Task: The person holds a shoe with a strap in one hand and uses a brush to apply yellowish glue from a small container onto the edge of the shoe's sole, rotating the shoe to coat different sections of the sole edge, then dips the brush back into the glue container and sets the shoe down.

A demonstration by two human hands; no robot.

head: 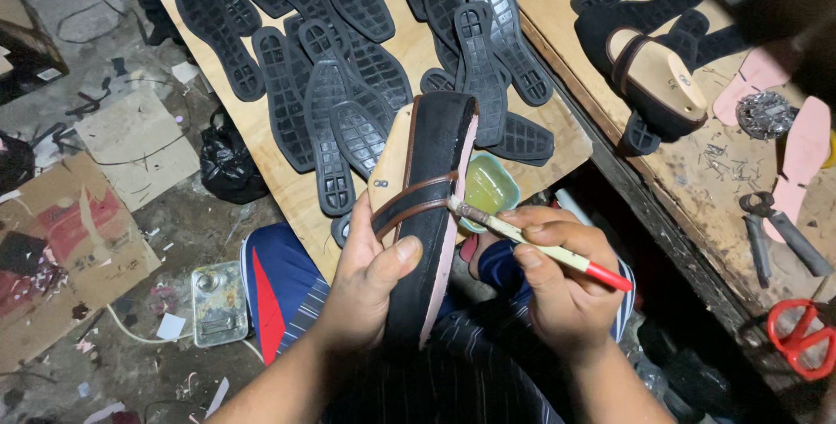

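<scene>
Left of the plywood board, on the floor: flattened brown cardboard sheet nearest it, larger torn brown cardboard with red print below-left, knotted black plastic bag against the board's edge; no signs or screens visible.

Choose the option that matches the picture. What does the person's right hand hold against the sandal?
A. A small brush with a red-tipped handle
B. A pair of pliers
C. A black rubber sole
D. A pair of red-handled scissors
A: the right hand grips a small brush with a red-tipped handle, its bristle end touching the brown strap of the sandal held upright in the left hand.
</scene>
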